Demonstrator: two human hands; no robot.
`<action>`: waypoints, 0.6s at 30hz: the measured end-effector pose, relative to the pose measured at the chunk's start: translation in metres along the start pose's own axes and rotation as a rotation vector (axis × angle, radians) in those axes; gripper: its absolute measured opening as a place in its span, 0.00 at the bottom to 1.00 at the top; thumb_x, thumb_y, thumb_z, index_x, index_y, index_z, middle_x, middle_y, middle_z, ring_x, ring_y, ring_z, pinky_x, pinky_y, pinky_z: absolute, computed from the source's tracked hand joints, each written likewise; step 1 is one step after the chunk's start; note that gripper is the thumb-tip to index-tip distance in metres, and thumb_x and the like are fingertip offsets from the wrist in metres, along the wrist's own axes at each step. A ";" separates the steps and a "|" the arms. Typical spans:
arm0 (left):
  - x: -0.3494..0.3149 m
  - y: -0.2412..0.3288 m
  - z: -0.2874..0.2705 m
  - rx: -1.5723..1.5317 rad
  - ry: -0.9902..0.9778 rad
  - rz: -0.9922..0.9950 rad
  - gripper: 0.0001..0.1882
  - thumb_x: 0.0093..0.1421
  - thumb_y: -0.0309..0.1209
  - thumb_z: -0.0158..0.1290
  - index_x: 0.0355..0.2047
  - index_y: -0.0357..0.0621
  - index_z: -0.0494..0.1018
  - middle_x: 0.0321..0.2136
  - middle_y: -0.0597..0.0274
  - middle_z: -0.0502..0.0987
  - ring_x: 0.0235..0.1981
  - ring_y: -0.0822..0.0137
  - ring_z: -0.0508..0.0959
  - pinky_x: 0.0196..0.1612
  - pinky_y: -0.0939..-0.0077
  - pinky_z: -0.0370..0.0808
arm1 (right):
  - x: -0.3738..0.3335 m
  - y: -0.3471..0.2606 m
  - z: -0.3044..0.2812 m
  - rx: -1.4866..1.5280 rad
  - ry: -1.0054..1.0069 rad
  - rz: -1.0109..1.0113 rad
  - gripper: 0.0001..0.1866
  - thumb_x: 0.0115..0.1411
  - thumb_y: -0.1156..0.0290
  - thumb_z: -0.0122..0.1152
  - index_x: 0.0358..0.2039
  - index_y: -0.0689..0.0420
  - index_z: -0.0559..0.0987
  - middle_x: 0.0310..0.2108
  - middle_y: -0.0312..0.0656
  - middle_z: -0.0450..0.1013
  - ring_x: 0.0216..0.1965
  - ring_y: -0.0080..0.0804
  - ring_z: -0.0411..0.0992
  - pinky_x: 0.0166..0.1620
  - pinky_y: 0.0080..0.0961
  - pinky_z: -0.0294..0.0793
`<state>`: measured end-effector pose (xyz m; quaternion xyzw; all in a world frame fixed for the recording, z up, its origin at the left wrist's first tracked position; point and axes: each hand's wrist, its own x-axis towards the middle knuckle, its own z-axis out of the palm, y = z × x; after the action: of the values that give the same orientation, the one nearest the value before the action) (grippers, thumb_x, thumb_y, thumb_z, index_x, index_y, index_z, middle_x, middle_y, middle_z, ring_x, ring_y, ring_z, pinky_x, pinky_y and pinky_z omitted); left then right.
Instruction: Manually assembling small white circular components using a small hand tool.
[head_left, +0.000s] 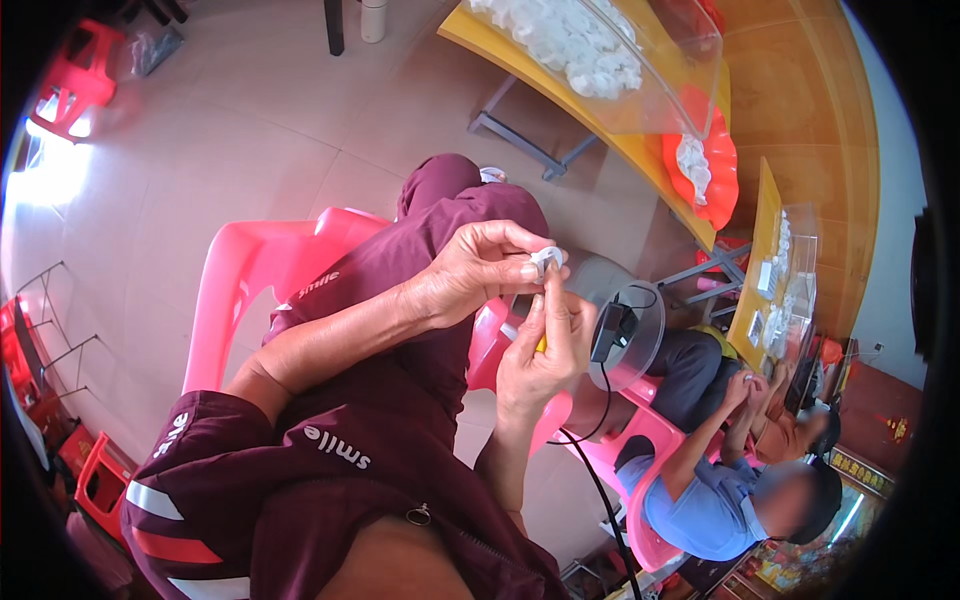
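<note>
In front of my lap, my left hand (pixel 475 268) pinches a small white ring-shaped piece (pixel 546 258) between thumb and fingers. Close beside it, my right hand (pixel 545 355) is closed, its fingertips up against the same piece. A bit of something yellow (pixel 541 344) shows between the fingers and palm of my right hand; it looks like a slim handle, but most of it is hidden. Whatever lies between the fingertips and the white piece is too small to make out.
Ahead to the right, a yellow table (pixel 600 125) bears a clear bin (pixel 700 60) of white pieces and a red scalloped dish (pixel 725 180). A clear round tub (pixel 650 340) with black cables stands by my right hand. Right, a person in blue (pixel 700 510) sits at another table (pixel 745 310).
</note>
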<state>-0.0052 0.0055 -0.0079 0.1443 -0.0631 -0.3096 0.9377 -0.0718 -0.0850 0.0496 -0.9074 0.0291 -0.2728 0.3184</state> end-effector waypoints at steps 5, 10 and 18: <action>-0.002 -0.004 0.001 0.037 0.017 0.087 0.13 0.55 0.23 0.57 0.42 0.41 0.74 0.43 0.53 0.76 0.46 0.58 0.77 0.52 0.63 0.73 | -0.003 -0.005 0.003 -0.022 0.001 0.065 0.18 0.57 0.81 0.56 0.49 0.59 0.76 0.28 0.41 0.64 0.26 0.30 0.65 0.28 0.24 0.68; -0.003 -0.006 0.001 0.020 0.028 0.120 0.12 0.55 0.22 0.56 0.41 0.43 0.75 0.44 0.53 0.76 0.48 0.55 0.76 0.52 0.62 0.73 | -0.003 -0.005 0.008 -0.044 0.008 0.049 0.20 0.56 0.82 0.55 0.50 0.59 0.76 0.24 0.40 0.64 0.26 0.31 0.64 0.27 0.25 0.67; -0.005 -0.008 0.000 0.019 0.024 0.138 0.12 0.56 0.22 0.56 0.41 0.44 0.75 0.45 0.52 0.75 0.49 0.53 0.75 0.52 0.60 0.74 | -0.005 -0.001 0.008 0.026 0.010 0.046 0.16 0.60 0.80 0.53 0.49 0.59 0.76 0.26 0.39 0.64 0.24 0.25 0.63 0.25 0.23 0.63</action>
<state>-0.0133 0.0021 -0.0109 0.1523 -0.0645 -0.2419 0.9561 -0.0726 -0.0791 0.0425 -0.9009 0.0481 -0.2701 0.3362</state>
